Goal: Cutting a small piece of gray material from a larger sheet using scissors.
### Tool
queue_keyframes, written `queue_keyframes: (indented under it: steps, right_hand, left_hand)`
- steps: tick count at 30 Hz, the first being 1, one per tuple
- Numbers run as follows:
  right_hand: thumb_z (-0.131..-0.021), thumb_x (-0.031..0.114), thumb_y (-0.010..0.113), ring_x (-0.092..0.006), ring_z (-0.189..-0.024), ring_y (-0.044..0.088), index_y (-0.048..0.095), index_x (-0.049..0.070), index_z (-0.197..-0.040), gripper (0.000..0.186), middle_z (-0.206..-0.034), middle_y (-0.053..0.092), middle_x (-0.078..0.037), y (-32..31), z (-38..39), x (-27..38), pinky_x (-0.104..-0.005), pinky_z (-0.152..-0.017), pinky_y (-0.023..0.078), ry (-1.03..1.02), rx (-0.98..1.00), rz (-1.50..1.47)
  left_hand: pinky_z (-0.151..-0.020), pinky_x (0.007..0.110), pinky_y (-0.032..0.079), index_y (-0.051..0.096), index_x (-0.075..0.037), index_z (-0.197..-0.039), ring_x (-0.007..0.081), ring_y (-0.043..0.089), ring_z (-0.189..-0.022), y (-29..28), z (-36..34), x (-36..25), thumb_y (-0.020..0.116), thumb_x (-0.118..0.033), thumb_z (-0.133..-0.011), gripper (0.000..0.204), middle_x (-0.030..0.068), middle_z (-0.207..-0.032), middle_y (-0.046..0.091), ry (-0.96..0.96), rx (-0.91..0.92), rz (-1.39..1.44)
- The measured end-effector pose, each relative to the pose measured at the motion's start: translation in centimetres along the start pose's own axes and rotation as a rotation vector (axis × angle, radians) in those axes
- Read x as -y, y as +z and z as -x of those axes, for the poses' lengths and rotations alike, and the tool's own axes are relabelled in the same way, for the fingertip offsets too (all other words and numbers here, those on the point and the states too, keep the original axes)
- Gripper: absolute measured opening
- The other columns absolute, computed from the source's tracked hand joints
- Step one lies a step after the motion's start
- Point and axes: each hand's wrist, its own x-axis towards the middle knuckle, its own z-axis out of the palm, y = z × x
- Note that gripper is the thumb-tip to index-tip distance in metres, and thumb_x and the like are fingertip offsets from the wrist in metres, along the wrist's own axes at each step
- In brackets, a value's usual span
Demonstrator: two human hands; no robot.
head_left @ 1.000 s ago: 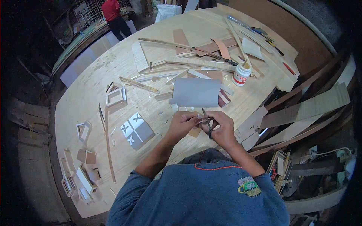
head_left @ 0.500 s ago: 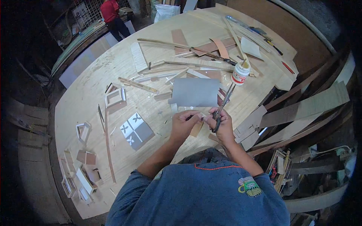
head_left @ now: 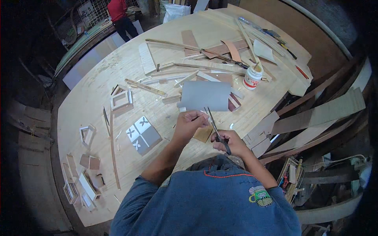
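My right hand (head_left: 233,142) grips a pair of scissors (head_left: 212,120) by its dark handles. The blades point away from me, slightly left, slightly apart and close to the fingertips of my left hand (head_left: 189,125). That hand pinches a small pale piece, mostly hidden by the fingers. Just beyond both hands lies a flat grey sheet (head_left: 205,95) on the wooden table (head_left: 98,157). A brownish-yellow square piece (head_left: 203,134) rests beneath and between my hands. To the left sits a grey square panel (head_left: 143,135) with white areas and dark petal shapes.
An open white jar (head_left: 252,77) with a red label stands right of the sheet. Wooden strips (head_left: 208,67) and veneer pieces lie beyond it. Small wooden frames (head_left: 121,100) are on the left. Curved boards (head_left: 315,114) crowd the right side. A person in red (head_left: 117,11) stands far left.
My hands have moved apart. The scissors have swung from pointing far right to pointing slightly left, with their blades now beside my left fingertips.
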Motion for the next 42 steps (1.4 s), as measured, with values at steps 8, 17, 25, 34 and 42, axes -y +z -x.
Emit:
queue_keyframes:
  steps: [8, 17, 25, 34, 42]
  right_hand:
    - [-0.072, 0.029, 0.069, -0.0041, -0.06, 0.046, 0.057, 0.001, -0.085, 0.033, -0.065, 0.051, 0.003, -0.4, 0.3, 0.9, -0.0192, -0.053, 0.037, 0.136, 0.155, -0.28]
    - [-0.072, 0.027, 0.069, -0.0053, -0.057, 0.047, 0.058, 0.0, -0.082, 0.03, -0.06, 0.052, 0.001, 0.5, 0.0, 0.4, -0.0202, -0.053, 0.038, 0.048, -0.032, 0.06]
    - [-0.071, 0.031, 0.07, -0.005, -0.054, 0.042, 0.057, 0.002, -0.08, 0.033, -0.059, 0.05, 0.002, 1.0, 0.0, 0.3, -0.0216, -0.049, 0.034, 0.037, -0.076, -0.084]
    - [-0.064, 0.044, 0.071, -0.0099, -0.052, 0.045, 0.058, 0.002, -0.084, 0.048, -0.06, 0.052, -0.003, 1.2, -0.2, 0.7, -0.0252, -0.049, 0.036, -0.034, -0.172, 0.176]
    - [-0.061, 0.045, 0.073, -0.0159, -0.055, 0.053, 0.058, 0.001, -0.088, 0.054, -0.065, 0.057, -0.009, 1.5, -0.2, 1.3, -0.0284, -0.053, 0.042, -0.058, -0.219, 0.267]
  left_hand:
    - [-0.063, 0.026, 0.051, 0.06, 0.0, -0.079, 0.0159, 0.061, -0.065, -1.4, -0.4, -0.4, 0.061, -0.014, -0.078, 0.014, 0.0081, -0.071, 0.061, -0.124, 0.194, 0.143]
    - [-0.065, 0.027, 0.05, 0.06, 0.002, -0.08, 0.0142, 0.06, -0.067, 0.3, 0.0, 0.3, 0.056, -0.007, -0.077, 0.01, 0.0082, -0.072, 0.062, 0.028, 0.049, -0.086]
    - [-0.065, 0.027, 0.049, 0.06, 0.002, -0.082, 0.0131, 0.059, -0.066, 0.6, 0.2, 0.2, 0.057, -0.01, -0.078, 0.012, 0.0076, -0.073, 0.061, -0.077, 0.042, 0.016]
    - [-0.062, 0.023, 0.046, 0.061, 0.002, -0.081, 0.0114, 0.057, -0.065, 1.1, 0.5, 0.7, 0.055, -0.008, -0.078, 0.012, 0.0065, -0.071, 0.061, -0.02, 0.011, -0.009]
    - [-0.063, 0.022, 0.045, 0.061, 0.003, -0.08, 0.01, 0.056, -0.065, 1.8, 0.9, 0.6, 0.056, -0.005, -0.076, 0.01, 0.0063, -0.071, 0.061, 0.014, -0.025, 0.022]
